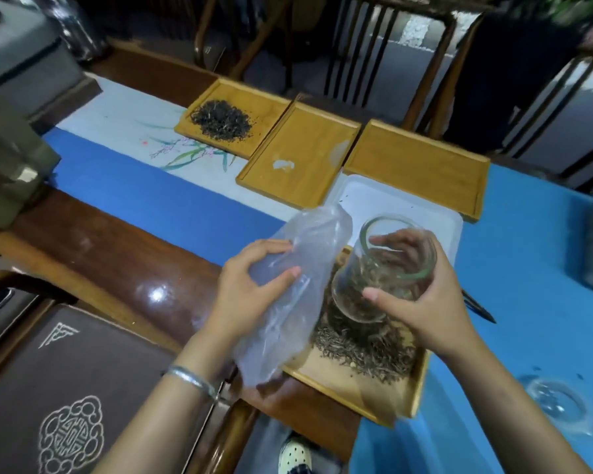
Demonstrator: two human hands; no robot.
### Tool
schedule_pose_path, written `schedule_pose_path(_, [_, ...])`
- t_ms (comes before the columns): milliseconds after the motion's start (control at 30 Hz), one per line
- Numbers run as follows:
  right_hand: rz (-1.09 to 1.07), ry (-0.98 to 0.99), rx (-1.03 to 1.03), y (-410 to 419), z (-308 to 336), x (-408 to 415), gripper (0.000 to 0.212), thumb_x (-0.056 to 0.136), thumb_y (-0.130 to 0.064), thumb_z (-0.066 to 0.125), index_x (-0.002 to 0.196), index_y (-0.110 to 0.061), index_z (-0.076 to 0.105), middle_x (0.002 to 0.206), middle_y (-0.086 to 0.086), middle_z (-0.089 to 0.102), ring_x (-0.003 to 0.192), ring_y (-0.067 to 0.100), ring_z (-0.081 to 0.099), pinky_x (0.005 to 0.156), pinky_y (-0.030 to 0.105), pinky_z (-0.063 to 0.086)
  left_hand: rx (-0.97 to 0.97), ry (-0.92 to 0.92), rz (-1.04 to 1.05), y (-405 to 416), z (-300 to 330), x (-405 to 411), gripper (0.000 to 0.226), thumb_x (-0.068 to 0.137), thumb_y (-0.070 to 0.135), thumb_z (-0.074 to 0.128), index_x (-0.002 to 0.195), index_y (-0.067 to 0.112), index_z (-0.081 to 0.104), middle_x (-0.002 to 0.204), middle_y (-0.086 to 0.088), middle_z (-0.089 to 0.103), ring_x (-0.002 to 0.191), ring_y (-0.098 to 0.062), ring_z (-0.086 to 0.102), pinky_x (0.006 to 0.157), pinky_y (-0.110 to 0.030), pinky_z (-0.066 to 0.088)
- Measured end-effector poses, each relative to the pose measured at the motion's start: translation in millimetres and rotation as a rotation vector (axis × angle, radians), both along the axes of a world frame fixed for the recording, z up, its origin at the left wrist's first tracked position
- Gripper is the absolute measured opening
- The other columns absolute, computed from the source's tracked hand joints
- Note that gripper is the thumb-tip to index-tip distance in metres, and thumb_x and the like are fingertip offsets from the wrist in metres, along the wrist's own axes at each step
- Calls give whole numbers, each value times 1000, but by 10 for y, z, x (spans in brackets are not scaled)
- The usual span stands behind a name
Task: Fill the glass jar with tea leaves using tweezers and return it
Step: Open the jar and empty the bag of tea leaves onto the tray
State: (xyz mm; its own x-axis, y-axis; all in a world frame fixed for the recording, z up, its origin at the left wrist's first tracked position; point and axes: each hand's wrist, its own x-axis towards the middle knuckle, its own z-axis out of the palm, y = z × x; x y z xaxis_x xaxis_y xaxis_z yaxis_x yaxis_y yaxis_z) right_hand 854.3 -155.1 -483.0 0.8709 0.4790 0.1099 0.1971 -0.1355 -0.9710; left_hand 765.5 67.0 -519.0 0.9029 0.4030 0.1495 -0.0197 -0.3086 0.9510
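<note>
My right hand grips a clear glass jar, tilted with its open mouth facing up and away; some tea leaves lie inside it. The jar hangs above a pile of brown tea leaves on a wooden tray at the table's near edge. My left hand holds a crumpled clear plastic bag just left of the jar. Dark tweezers lie on the blue cloth behind my right hand, mostly hidden. A glass lid rests on the cloth at the right.
At the back stand three wooden trays: the left one carries dark tea, the middle and right ones carry none. A white plastic tray sits behind the jar. Chairs stand beyond the table. A brown cushion lies at the lower left.
</note>
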Motion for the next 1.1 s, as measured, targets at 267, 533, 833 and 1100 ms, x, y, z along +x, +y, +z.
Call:
schedule_pose_path(267, [122,31,-91,-818,546,-271,77,61,-24,85,129,-19,49,125,-8,58,118,18,58,100,35,47,-260,121,-313,-869,440,112,30,72,7,75,100,6,67,108,-8,70,104,-10,64,92,-21,47])
schedule_pose_path(533, [-14,-70,-211,-1532,824,-601,73,58,-10,88,122,-19,52,115,-6,62,111,17,61,91,28,48,-480,240,-258,-1426,684,405,36,87,45,52,65,21,67,76,3,70,73,-12,66,77,-34,45])
schedule_pose_path(833, [17,-106,-297,-1827,863,-796,73,58,-17,84,122,-25,51,116,-8,62,110,13,62,88,30,51,-61,607,-623,-1893,1069,684,52,70,63,65,70,10,63,65,-12,58,59,-16,55,64,-29,45])
schedule_pose_path(1100, [-35,-96,-301,-2004,710,-891,75,57,-22,87,122,-26,52,117,-9,62,111,11,60,90,21,46,-86,367,-221,-1944,923,448,22,91,8,57,69,13,55,58,3,56,48,-6,52,51,-19,41])
